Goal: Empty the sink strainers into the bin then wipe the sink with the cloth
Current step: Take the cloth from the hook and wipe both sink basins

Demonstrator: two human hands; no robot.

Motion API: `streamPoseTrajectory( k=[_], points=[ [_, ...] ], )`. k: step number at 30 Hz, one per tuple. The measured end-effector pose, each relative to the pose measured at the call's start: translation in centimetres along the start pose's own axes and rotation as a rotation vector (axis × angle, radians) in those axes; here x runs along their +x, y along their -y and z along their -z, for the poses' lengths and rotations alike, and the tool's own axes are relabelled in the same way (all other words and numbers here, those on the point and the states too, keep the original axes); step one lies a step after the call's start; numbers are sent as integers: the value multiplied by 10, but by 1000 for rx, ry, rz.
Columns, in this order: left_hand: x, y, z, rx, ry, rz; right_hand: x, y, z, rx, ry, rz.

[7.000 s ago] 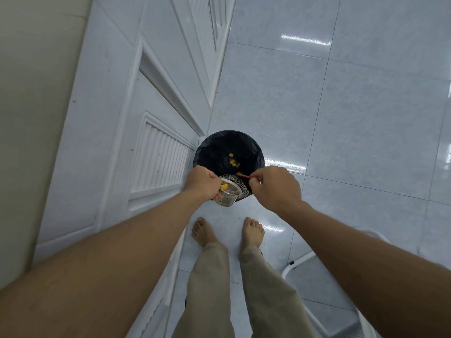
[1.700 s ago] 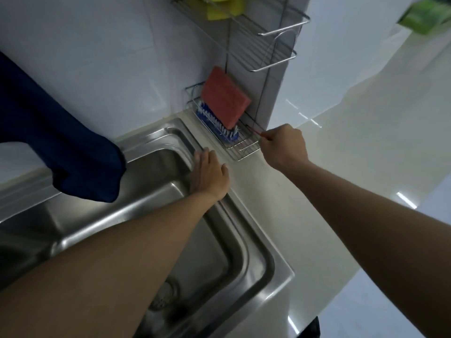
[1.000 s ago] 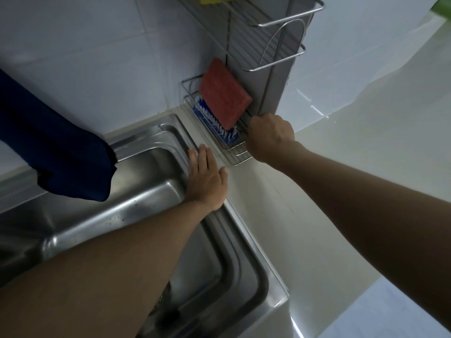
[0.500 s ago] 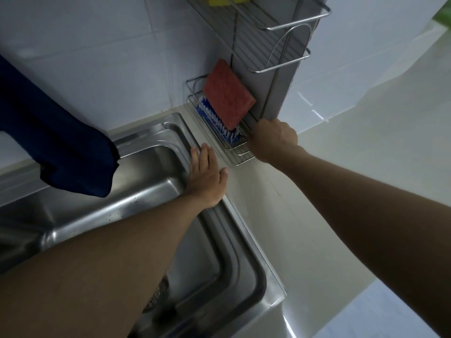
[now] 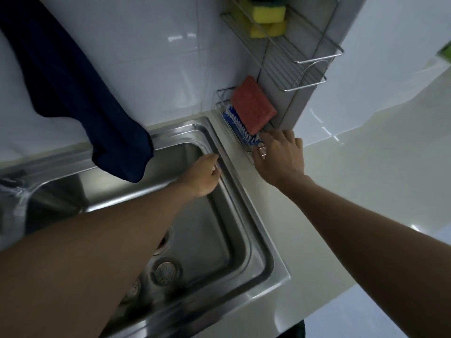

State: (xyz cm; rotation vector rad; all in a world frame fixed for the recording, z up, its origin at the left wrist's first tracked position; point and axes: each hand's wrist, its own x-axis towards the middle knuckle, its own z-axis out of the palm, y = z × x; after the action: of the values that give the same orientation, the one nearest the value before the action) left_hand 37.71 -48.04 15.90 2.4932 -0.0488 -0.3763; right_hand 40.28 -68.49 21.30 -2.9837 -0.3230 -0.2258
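A steel sink point(image 5: 258, 242) fills the lower middle, with a round strainer point(image 5: 166, 270) seated in its drain; my left forearm hides the drain's left side. A dark blue cloth point(image 5: 73, 93) hangs from the upper left over the basin's back edge. My left hand point(image 5: 203, 175) hovers at the sink's far right rim, fingers loosely curled, holding nothing. My right hand point(image 5: 279, 156) lies with relaxed fingers on the front end of the small wire rack point(image 5: 223, 98) on the counter, beside a blue brush point(image 5: 240, 129) and a red sponge point(image 5: 253, 104).
A taller wire rack point(image 5: 305, 67) on the wall holds yellow sponges point(image 5: 268, 17). Pale countertop point(image 5: 317, 240) runs right of the sink, ending at a front edge with floor below. White tiled wall stands behind. Something clear and shiny shows at the far left edge.
My right hand uncurled and now rests flat on the rack's front end. My left hand lifted off the sink rim and shifted slightly left over the basin. The bin is out of view.
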Motion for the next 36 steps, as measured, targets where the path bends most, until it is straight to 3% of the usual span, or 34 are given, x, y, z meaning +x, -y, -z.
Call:
streamPoseTrajectory(
  k=[14, 29, 36],
  points=[
    [-130, 84, 88, 20, -178, 197, -44, 147, 0, 301, 205, 175],
    [-140, 38, 294, 68, -563, 77, 47, 257, 135, 523, -84, 232],
    [-141, 42, 377, 222, -690, -69, 91, 309, 169, 779, -55, 264]
  ],
)
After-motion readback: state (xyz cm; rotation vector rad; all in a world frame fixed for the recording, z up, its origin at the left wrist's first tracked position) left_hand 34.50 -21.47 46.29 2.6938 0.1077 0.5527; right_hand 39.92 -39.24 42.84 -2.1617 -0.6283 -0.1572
